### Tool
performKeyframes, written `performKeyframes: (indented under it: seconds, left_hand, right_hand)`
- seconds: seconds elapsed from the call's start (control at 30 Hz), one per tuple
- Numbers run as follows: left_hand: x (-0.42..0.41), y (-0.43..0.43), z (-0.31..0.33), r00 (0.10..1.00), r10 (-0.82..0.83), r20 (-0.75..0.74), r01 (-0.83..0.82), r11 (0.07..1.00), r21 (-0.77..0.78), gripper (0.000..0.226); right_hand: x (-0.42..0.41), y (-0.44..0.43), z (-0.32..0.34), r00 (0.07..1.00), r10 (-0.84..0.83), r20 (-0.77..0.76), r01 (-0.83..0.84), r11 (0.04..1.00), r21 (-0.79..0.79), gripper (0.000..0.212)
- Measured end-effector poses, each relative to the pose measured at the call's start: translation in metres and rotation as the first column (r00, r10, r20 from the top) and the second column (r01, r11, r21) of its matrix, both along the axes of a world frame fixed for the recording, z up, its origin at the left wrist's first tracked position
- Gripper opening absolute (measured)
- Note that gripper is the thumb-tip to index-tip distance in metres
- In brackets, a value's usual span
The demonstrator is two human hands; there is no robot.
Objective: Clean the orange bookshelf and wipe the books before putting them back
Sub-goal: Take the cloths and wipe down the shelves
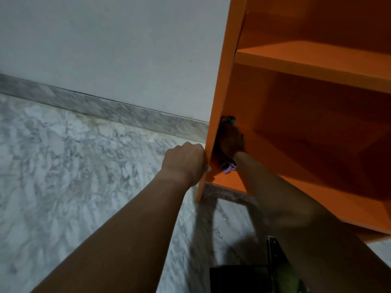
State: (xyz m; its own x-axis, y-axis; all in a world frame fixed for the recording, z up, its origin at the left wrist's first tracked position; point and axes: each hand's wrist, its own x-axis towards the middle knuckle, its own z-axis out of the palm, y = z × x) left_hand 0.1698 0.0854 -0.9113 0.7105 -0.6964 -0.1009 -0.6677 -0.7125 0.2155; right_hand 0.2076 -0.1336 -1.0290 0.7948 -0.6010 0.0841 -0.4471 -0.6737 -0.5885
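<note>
- The orange flat-panel bookshelf (pixel 224 81) fills the picture from 12 to 4 o'clock. It stands on the pale grey-veined marble floor (pixel 63 166) against the plain white wall (pixel 105 39), and one shelf board (pixel 317 62) crosses it at about 2 o'clock.
- The left hand (pixel 186 160), just left of centre, has its grip closed round the front edge of the bookshelf's left side panel.
- The right hand (pixel 231 140) is inside the lowest compartment, at 3 o'clock from the left hand. It lies over a crumpled lilac cloth (pixel 229 167) against the inner face of that same panel.
- The cloth shows below the right wrist. Shadow and blur hide the fingers, so I cannot tell whether this grip is closed on the cloth or presses it flat.
- A marble skirting strip (pixel 105 106) runs along the foot of the wall from 9 o'clock towards the centre.
- A black boxy object (pixel 239 280) lies on the floor at 5 o'clock.
</note>
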Motion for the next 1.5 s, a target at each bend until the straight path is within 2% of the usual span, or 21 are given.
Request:
performKeyframes:
  seconds: [0.1, 0.17, 0.2, 0.3, 0.37, 0.43, 0.53, 0.63, 0.7, 0.77, 0.8, 0.87, 0.9, 0.93, 1.0, 1.07, 1.13, 1.23, 1.4, 1.5]
  left_hand:
    - [-0.001, 0.001, 0.005, 1.000, -0.005, -0.015, 0.005, 1.000, 0.029, 0.036]
    - [-0.002, 0.000, 0.007, 1.000, 0.001, -0.026, 0.000, 0.999, 0.046, 0.037]
    - [-0.004, 0.000, 0.008, 1.000, 0.007, -0.021, -0.006, 0.999, 0.052, 0.037]
    - [-0.010, 0.003, 0.011, 1.000, 0.010, 0.006, -0.010, 0.995, 0.100, 0.037]
    - [-0.014, 0.002, 0.014, 1.000, 0.021, 0.016, -0.023, 0.991, 0.132, 0.036]
    - [-0.018, -0.001, 0.015, 0.999, 0.049, 0.014, -0.051, 0.987, 0.150, 0.030]
    - [-0.027, -0.006, 0.015, 0.995, 0.095, 0.010, -0.095, 0.971, 0.218, 0.022]
    - [-0.046, -0.012, 0.010, 0.993, 0.120, -0.013, -0.110, 0.945, 0.309, 0.025]
    - [-0.051, -0.013, 0.002, 0.989, 0.143, -0.041, -0.123, 0.943, 0.308, 0.023]
    - [-0.052, -0.012, -0.003, 0.982, 0.167, -0.083, -0.134, 0.940, 0.313, 0.032]
    - [-0.050, -0.012, -0.008, 0.981, 0.166, -0.104, -0.127, 0.943, 0.307, 0.046]
    - [-0.041, -0.012, -0.024, 0.977, 0.161, -0.140, -0.118, 0.955, 0.274, 0.069]
    - [-0.034, -0.015, -0.037, 0.975, 0.155, -0.159, -0.111, 0.960, 0.256, 0.072]
    - [-0.033, -0.016, -0.040, 0.974, 0.152, -0.169, -0.109, 0.964, 0.241, 0.072]
    - [-0.037, -0.014, -0.032, 0.973, 0.153, -0.170, -0.113, 0.968, 0.226, 0.067]
    - [-0.038, -0.013, -0.026, 0.974, 0.141, -0.175, -0.098, 0.967, 0.234, 0.058]
    - [-0.037, -0.014, -0.025, 0.976, 0.131, -0.174, -0.088, 0.968, 0.235, 0.053]
    - [-0.034, -0.014, -0.029, 0.973, 0.142, -0.181, -0.097, 0.967, 0.237, 0.043]
    - [-0.032, -0.015, -0.034, 0.972, 0.113, -0.207, -0.067, 0.973, 0.220, 0.045]
    - [-0.032, -0.014, -0.034, 0.974, 0.115, -0.193, -0.074, 0.976, 0.206, 0.043]
  right_hand:
    - [-0.020, 0.011, -0.003, 1.000, 0.015, -0.017, -0.014, 0.998, 0.064, 0.039]
    - [-0.052, 0.028, -0.004, 0.996, 0.048, -0.077, -0.034, 0.984, 0.177, 0.049]
    - [-0.070, 0.036, -0.002, 0.996, 0.067, -0.064, -0.055, 0.983, 0.176, 0.051]
    - [-0.109, 0.059, 0.005, 0.985, 0.170, 0.009, -0.170, 0.982, 0.079, 0.032]
    - [-0.129, 0.077, 0.009, 0.962, 0.267, 0.048, -0.267, 0.964, -0.010, 0.031]
    - [-0.144, 0.088, 0.010, 0.946, 0.314, 0.078, -0.311, 0.949, -0.050, 0.036]
    - [-0.157, 0.092, 0.016, 0.901, 0.432, 0.028, -0.429, 0.900, -0.079, 0.055]
    - [-0.184, 0.084, 0.018, 0.872, 0.490, 0.020, -0.485, 0.867, -0.112, 0.056]
    - [-0.213, 0.070, 0.020, 0.913, 0.375, 0.161, -0.361, 0.926, -0.115, 0.053]
    - [-0.242, 0.052, 0.025, 0.935, 0.118, 0.334, -0.099, 0.992, -0.073, 0.051]
    - [-0.255, 0.041, 0.028, 0.905, -0.030, 0.424, 0.048, 0.998, -0.033, 0.048]
    - [-0.277, 0.015, 0.027, 0.780, -0.311, 0.543, 0.335, 0.940, 0.056, 0.045]
    - [-0.286, 0.001, 0.025, 0.720, -0.424, 0.549, 0.460, 0.884, 0.080, 0.044]
    - [-0.296, -0.012, 0.020, 0.697, -0.515, 0.499, 0.560, 0.826, 0.070, 0.042]
    - [-0.311, -0.027, 0.006, 0.744, -0.613, 0.264, 0.650, 0.756, -0.075, 0.038]
    - [-0.316, -0.025, -0.010, 0.828, -0.553, 0.099, 0.555, 0.781, -0.286, 0.038]
    - [-0.308, -0.013, -0.017, 0.895, -0.443, 0.061, 0.433, 0.824, -0.365, 0.042]
    - [-0.277, 0.017, -0.015, 0.952, -0.301, 0.048, 0.297, 0.876, -0.380, 0.043]
    - [-0.226, 0.070, -0.008, 0.995, -0.096, -0.005, 0.085, 0.900, -0.427, 0.047]
    - [-0.201, 0.079, -0.004, 0.994, 0.100, -0.043, -0.109, 0.929, -0.354, 0.052]
